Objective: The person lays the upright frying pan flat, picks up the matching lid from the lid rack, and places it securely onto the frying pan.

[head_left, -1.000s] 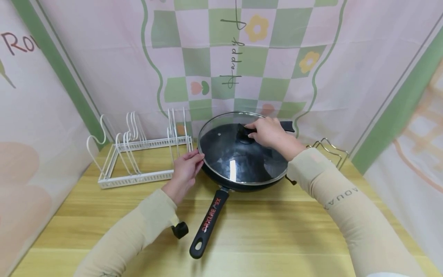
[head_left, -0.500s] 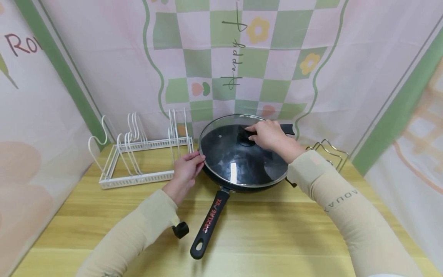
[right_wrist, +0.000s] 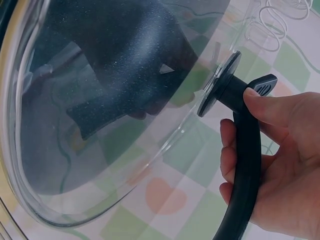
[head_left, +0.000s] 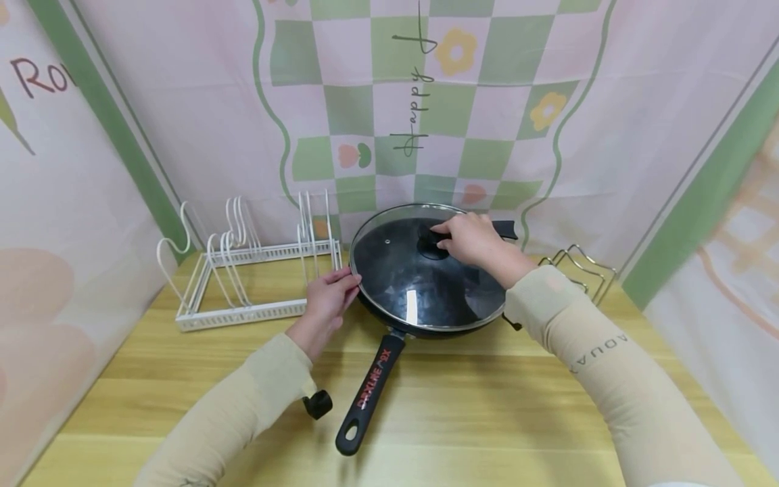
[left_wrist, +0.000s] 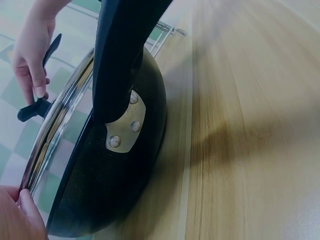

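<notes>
A black frying pan [head_left: 426,332] rests on the wooden table, its long handle [head_left: 370,396] toward me. Over it is a clear glass lid [head_left: 389,291] with a metal rim and a black handle [right_wrist: 247,165]. My right hand [head_left: 471,237] curls its fingers round that handle, thumb near the knob. At the lid's left edge, my left hand [head_left: 328,297] pinches the rim between thumb and fingers. In the left wrist view a gap shows between the lid's rim [left_wrist: 55,120] and the pan's edge. Whether they touch on the far side is hidden.
A white wire dish rack [head_left: 240,314] stands left of the pan, close to my left hand. Behind my right forearm is a smaller metal wire rack [head_left: 581,267], partly hidden. Printed cloth walls [head_left: 450,101] enclose the table [head_left: 475,419] at the back and sides.
The lid's far side and my right hand have come down slightly. My left hand stays at the lid's left rim, and the pan has hardly moved.
</notes>
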Motion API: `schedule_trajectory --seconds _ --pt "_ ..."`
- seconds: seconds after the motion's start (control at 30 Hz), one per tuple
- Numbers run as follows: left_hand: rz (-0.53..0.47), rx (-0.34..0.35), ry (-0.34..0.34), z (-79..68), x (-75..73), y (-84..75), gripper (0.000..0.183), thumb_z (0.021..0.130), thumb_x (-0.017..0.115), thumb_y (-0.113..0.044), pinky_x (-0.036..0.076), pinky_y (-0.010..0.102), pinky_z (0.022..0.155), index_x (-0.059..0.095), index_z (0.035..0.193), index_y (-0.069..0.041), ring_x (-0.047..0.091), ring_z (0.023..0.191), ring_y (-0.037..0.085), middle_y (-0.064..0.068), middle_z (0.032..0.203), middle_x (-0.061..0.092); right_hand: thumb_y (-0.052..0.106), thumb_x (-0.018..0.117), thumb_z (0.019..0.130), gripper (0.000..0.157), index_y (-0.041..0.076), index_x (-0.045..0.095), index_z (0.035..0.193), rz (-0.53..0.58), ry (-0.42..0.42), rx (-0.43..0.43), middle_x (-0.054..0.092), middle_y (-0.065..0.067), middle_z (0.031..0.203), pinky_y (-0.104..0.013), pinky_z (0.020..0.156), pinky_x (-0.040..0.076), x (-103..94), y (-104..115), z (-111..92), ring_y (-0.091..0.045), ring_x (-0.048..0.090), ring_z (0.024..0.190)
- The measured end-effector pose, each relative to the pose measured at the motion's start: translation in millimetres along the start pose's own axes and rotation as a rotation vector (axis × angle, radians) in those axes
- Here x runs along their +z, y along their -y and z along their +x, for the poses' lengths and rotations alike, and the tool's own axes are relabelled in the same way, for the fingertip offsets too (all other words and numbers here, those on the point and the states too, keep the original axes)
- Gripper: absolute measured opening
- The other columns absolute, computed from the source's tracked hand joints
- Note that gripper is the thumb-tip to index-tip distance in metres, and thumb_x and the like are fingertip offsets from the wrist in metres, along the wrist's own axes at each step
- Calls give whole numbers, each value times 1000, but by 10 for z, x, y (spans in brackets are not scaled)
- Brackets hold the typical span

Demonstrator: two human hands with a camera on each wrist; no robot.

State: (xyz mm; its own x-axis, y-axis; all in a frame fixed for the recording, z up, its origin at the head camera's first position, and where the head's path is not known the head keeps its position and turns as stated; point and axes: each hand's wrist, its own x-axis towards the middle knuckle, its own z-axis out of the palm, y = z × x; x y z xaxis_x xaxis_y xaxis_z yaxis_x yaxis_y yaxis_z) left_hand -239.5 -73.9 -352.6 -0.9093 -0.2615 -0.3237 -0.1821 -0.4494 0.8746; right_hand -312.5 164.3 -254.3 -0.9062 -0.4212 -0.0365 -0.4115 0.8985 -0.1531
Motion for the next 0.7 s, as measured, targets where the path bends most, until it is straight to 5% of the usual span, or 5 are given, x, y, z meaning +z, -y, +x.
schedule_trajectory --seconds 0.3,0.7 --pt "3 14 -12 11 -13 21 39 92 67 12 57 21 80 61 130 10 70 79 8 23 124 64 19 60 105 43 13 57 147 24 20 14 62 -10 82 -48 90 34 26 12 4 -35 58 98" --pt "2 24 -11 38 -29 33 36 90 68 13 57 21 78 61 126 12 69 74 7 13 107 66 18 61 104 42 12 59 145 23 3 9 68 -18 118 -50 92 35 80 3 9 -42 53 120"
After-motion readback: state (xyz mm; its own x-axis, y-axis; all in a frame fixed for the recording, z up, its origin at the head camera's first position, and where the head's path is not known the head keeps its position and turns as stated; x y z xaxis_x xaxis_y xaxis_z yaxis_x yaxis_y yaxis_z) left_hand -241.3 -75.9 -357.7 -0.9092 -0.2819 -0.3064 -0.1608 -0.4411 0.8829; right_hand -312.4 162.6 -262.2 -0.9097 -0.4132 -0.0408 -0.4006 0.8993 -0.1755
